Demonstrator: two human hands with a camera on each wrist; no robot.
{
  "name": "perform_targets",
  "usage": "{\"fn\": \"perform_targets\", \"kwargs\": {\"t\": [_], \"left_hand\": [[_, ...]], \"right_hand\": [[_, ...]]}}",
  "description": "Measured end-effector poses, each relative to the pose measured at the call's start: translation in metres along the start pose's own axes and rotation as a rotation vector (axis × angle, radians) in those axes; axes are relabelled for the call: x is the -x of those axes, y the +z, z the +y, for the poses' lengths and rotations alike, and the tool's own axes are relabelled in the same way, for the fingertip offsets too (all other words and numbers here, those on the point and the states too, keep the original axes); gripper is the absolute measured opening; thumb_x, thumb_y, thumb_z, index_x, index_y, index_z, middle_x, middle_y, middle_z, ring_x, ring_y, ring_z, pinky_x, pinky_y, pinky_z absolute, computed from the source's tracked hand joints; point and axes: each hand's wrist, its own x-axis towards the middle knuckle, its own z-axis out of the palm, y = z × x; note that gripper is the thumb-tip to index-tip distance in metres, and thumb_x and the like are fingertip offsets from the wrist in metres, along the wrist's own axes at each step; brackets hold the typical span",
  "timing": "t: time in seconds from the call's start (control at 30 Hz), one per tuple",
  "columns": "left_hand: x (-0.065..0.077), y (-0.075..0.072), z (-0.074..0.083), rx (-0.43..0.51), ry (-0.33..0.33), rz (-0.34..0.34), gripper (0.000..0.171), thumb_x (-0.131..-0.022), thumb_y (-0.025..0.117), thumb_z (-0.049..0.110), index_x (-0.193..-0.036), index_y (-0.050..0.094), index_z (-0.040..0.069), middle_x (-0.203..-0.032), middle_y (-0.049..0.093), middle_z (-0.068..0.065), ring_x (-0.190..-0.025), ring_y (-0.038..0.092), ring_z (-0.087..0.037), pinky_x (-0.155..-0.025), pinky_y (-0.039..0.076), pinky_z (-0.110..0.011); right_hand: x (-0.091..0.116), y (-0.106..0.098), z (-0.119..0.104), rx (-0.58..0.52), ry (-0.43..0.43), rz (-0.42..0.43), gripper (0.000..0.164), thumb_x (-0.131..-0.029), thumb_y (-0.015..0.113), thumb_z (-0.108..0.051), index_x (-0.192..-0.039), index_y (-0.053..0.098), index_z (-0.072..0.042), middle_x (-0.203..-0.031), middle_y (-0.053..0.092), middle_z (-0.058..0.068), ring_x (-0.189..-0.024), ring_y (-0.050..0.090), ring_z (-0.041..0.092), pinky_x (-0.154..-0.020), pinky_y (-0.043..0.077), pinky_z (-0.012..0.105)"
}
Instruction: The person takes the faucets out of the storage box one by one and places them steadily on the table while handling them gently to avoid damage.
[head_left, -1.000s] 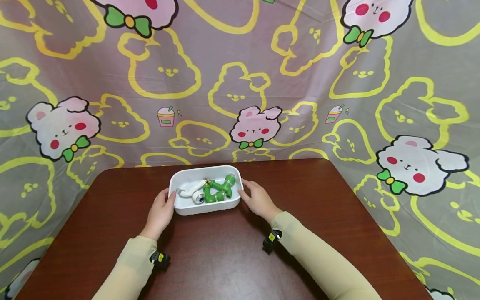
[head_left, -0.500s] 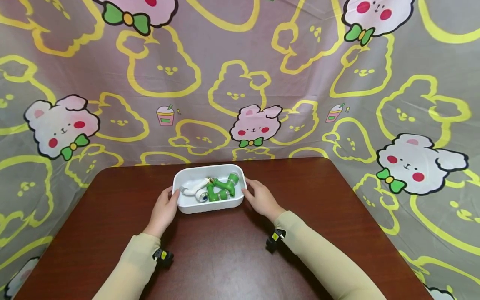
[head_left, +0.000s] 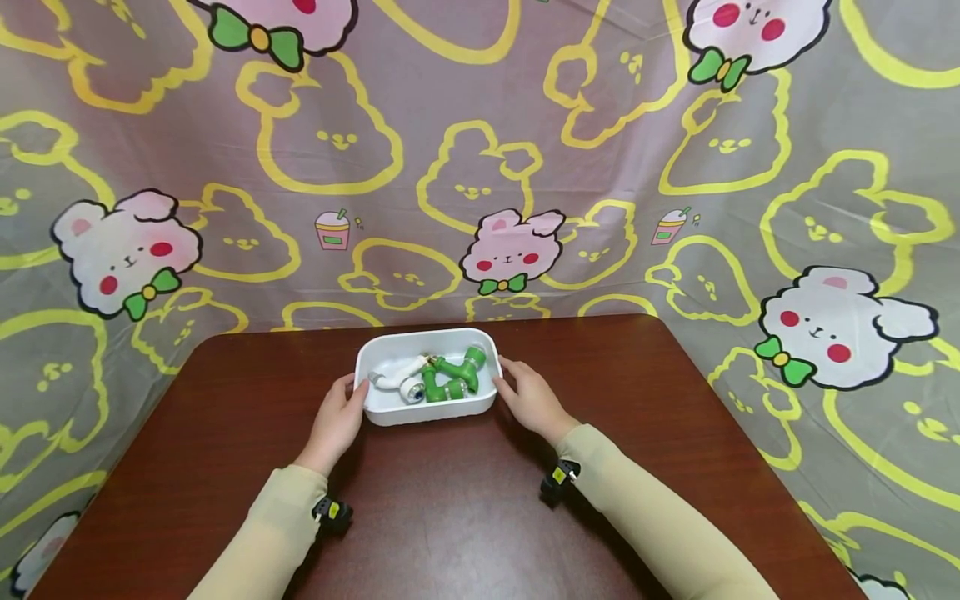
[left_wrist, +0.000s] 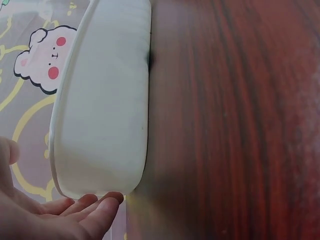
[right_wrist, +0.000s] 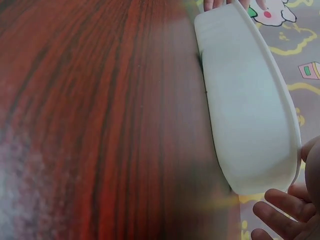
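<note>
A white rectangular tray (head_left: 432, 412) with rounded corners sits near the back of the table. My left hand (head_left: 337, 423) rests against its left end, thumb and fingers on the outer wall. At the opposite end, my right hand (head_left: 534, 402) presses the outer wall in the same way. The right wrist view has the fingers (right_wrist: 282, 204) extended and spread by the tray's end; in the left wrist view the fingertips touch the end wall low down. Inside lie green pipe elbows (head_left: 464, 370) with metal bands and a white curved fitting (head_left: 390, 382) with a metal-ringed end.
The dark reddish-brown table (head_left: 442, 517) has rounded far corners. Behind it and along both sides hangs a grey cloth (head_left: 420, 100) with yellow outlines and rabbit faces. A small black camera (head_left: 558, 481) is strapped at each wrist.
The tray has shifted a little to the right across the table, with both hands moving along at its ends. Its fittings keep their places inside.
</note>
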Motion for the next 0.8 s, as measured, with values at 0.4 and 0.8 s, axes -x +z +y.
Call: {"fn": "perform_targets", "kwargs": {"t": [0.4,0.8], "left_hand": [[0.000,0.005,-0.005,0.026,0.005,-0.006,0.055,-0.111,0.042,0.032,-0.153,0.041,-0.003,-0.147,0.053,-0.030,-0.138,0.049,-0.041,-0.117,0.037,-0.055],[-0.003,0.009,-0.003,0.003,0.027,-0.028,0.054,-0.111,0.042,0.032,-0.152,0.043,-0.002,-0.146,0.054,-0.029,-0.138,0.050,-0.041,-0.117,0.037,-0.055]], "right_hand": [[0.003,-0.002,0.008,-0.060,0.043,0.015,0.049,-0.106,0.058,-0.024,-0.149,0.053,-0.003,-0.142,0.062,0.020,-0.134,0.057,0.034,-0.114,0.044,0.050],[0.008,-0.004,0.013,-0.122,0.062,0.030,0.049,-0.106,0.057,-0.021,-0.150,0.051,0.000,-0.149,0.056,0.020,-0.141,0.051,0.035,-0.118,0.039,0.051]]}}
